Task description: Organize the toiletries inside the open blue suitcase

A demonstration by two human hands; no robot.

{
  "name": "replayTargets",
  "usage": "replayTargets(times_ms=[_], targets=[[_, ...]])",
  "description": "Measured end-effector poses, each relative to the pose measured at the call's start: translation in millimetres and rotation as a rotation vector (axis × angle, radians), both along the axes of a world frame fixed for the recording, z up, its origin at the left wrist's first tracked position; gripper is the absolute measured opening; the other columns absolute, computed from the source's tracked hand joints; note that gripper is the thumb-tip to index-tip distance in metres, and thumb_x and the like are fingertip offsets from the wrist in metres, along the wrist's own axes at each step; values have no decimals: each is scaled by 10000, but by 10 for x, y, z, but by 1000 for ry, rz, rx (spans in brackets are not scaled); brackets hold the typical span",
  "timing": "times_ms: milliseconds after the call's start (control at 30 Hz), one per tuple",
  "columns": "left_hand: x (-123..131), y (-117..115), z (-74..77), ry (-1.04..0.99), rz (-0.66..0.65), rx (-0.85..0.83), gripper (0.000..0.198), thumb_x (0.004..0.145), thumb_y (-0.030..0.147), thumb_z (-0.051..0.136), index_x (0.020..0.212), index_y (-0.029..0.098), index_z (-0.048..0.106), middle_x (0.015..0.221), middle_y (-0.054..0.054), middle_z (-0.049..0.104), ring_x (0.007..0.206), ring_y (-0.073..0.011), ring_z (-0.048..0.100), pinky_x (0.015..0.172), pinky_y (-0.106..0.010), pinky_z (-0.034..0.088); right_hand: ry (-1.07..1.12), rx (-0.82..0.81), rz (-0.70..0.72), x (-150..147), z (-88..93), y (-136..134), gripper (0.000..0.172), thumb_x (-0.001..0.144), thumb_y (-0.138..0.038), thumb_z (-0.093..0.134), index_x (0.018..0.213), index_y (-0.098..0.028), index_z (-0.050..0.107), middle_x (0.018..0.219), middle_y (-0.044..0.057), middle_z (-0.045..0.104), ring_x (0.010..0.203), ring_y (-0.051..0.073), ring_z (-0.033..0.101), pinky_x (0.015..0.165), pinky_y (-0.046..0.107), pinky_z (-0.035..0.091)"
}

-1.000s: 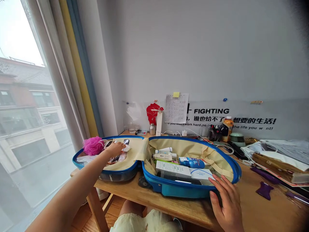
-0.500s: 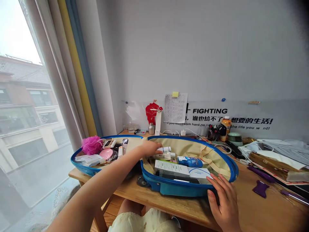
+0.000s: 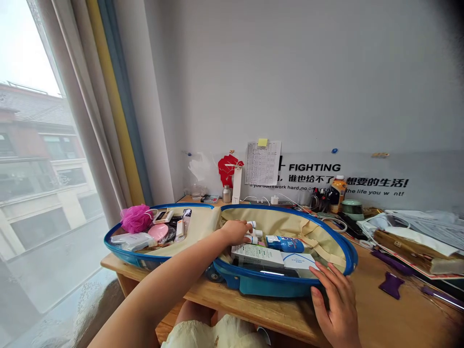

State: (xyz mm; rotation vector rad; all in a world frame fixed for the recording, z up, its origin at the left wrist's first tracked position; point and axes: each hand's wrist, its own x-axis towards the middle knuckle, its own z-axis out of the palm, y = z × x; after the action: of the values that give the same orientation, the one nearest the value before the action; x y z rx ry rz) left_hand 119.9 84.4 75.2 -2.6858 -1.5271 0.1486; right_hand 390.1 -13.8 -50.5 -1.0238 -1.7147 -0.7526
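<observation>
An open blue suitcase point(image 3: 275, 284) lies on the wooden table, its beige-lined halves side by side. My left hand point(image 3: 235, 232) reaches into the right half, fingers curled round a white-capped tube point(image 3: 250, 239) whose body they mostly hide. Beside it are other white-capped containers point(image 3: 258, 233). To their right lies a blue bottle point(image 3: 285, 243); nearer me sit a white-and-green box point(image 3: 258, 253) and a white box point(image 3: 300, 261). My right hand point(image 3: 335, 302), fingers spread, rests against the front right rim, holding nothing.
In the left half are a pink bath puff point(image 3: 136, 219), a pink round item point(image 3: 158, 232), a white packet point(image 3: 132, 240) and small toiletries. Along the wall stand an orange bottle point(image 3: 337, 193) and a green-lidded jar point(image 3: 352, 209). A brown pouch point(image 3: 413, 249) and cables crowd the right.
My left hand has moved right and slightly down, deeper among the white-capped containers. A white cap now shows lower beside its fingers. My right hand stays at the rim.
</observation>
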Motion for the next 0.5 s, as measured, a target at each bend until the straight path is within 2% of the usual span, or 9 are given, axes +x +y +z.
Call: replayTargets(times_ms=[100,300,400,500], targets=[[-18,-14,4,-6,9,-7,301,879,394,533,1135,250,601,1206,-89,621,1106,-264,616,871,-360,506,3,-17,2,11,-8,-1,324,929,-316,386,1210,-225,520,1160,103,618,1212,288,517,1050,484,341],[5,-44,-28,-52,52,7,226,839,371,597,1013,248,672,1149,-65,654,1086,-263,616,862,-348,504,16,-21,23,13,-24,9,330,919,-307,403,1203,-207,535,1169,111,620,1234,294,503,1064,487,327],[-78,-21,48,-122,100,54,238,881,421,560,1062,308,665,1234,-10,620,1146,-206,577,920,-301,482,3,-2,23,0,-3,5,319,925,-304,398,1198,-203,529,1162,116,616,1224,295,506,1060,488,327],[-382,76,200,-186,279,140,336,949,438,464,1214,267,581,1301,-49,564,1139,-190,565,958,-357,477,-13,8,25,-12,20,-5,315,934,-309,390,1200,-201,518,1155,123,613,1218,301,507,1049,490,334]])
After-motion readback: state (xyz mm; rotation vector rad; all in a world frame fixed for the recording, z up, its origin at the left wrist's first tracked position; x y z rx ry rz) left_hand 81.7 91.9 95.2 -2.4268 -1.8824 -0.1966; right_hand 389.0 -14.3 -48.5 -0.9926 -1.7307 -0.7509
